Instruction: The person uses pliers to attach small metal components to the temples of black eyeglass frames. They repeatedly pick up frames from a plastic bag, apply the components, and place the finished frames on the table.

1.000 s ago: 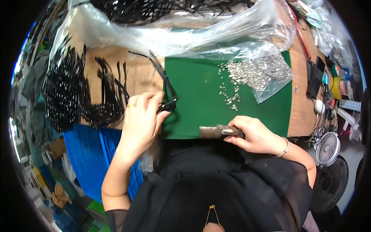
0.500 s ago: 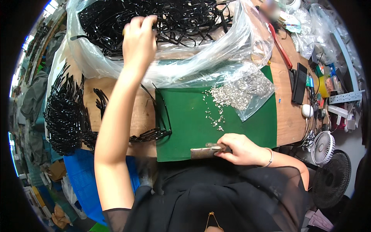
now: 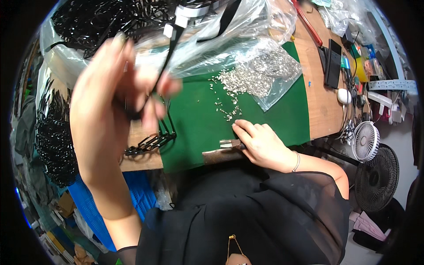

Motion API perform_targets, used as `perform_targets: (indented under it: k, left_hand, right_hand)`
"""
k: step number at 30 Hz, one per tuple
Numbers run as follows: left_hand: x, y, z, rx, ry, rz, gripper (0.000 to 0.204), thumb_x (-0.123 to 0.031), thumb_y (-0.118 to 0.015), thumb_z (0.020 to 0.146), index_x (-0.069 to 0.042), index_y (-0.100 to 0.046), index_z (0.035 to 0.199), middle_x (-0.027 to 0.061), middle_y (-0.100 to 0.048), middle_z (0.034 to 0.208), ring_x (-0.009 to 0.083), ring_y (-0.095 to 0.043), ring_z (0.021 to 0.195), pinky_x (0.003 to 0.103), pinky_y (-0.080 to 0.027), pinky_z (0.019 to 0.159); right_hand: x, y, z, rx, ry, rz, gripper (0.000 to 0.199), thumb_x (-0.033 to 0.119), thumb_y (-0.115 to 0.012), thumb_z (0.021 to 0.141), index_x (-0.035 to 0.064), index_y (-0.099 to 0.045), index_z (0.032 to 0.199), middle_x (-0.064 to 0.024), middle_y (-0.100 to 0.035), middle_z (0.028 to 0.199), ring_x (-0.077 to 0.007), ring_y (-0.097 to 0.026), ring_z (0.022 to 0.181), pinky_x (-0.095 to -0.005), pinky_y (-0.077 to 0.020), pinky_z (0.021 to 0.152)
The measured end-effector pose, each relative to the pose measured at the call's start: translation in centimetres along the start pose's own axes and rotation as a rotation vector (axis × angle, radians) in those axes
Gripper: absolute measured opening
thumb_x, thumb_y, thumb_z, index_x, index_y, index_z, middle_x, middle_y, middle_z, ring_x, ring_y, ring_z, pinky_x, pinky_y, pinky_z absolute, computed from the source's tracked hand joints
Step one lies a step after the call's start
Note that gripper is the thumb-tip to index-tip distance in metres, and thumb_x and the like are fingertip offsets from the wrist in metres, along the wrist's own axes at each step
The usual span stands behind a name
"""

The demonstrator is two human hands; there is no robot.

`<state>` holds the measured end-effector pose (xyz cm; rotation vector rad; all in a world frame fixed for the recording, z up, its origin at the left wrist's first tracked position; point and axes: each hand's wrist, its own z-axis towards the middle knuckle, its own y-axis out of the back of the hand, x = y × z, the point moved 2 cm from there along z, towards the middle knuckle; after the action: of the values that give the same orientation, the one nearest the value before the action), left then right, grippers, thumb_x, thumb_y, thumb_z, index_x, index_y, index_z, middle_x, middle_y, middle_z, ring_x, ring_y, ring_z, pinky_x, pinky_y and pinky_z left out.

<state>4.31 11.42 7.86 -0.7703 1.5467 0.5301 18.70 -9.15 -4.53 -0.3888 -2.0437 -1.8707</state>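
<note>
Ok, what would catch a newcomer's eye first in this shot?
The raised left hand, blurred and close to the camera, pinches a thin black strip at upper left. Below it the green mat stands out, sprinkled with small silver parts spilling from a clear bag. The right hand rests at the mat's near edge.

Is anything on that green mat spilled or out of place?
Yes. Small silvery metal pieces lie scattered loose over the green mat, trailing out of the open clear bag toward the right hand. They may simply be tipped out for picking. The left hand holds a thin black part, blurred.
</note>
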Motion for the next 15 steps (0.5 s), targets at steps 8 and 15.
perform_targets:
  k: [8, 15]
  left_hand:
    - [7.1, -3.7, -8.4, -0.084, 0.001, -0.396, 0.075, 0.004, -0.064, 0.071, 0.000, -0.016, 0.130, 0.0231, -0.054, 0.107, 0.0145, -0.059, 0.066, 0.022, -0.049, 0.058]
    - [9.1, -4.7, -10.5, -0.171, -0.135, -0.425, 0.108, 0.001, -0.073, 0.063, -0.007, 0.005, 0.137, 0.0198, -0.052, 0.105, 0.0130, -0.054, 0.064, 0.028, -0.049, 0.066]
  right_hand:
    - [-1.8, 1.1, 1.3, -0.094, -0.104, 0.267, 0.019, 0.005, -0.059, 0.068, 0.0006, -0.052, 0.086, -0.0136, -0.052, 0.079, -0.0312, -0.054, 0.074, -0.0381, -0.0458, 0.065]
    - [-1.7, -2.3, 2.5, -0.195, -0.121, 0.108, 0.016, 0.008, -0.061, 0.067, 0.0034, -0.050, 0.077, -0.0103, -0.050, 0.075, -0.0270, -0.051, 0.074, -0.0365, -0.0397, 0.065]
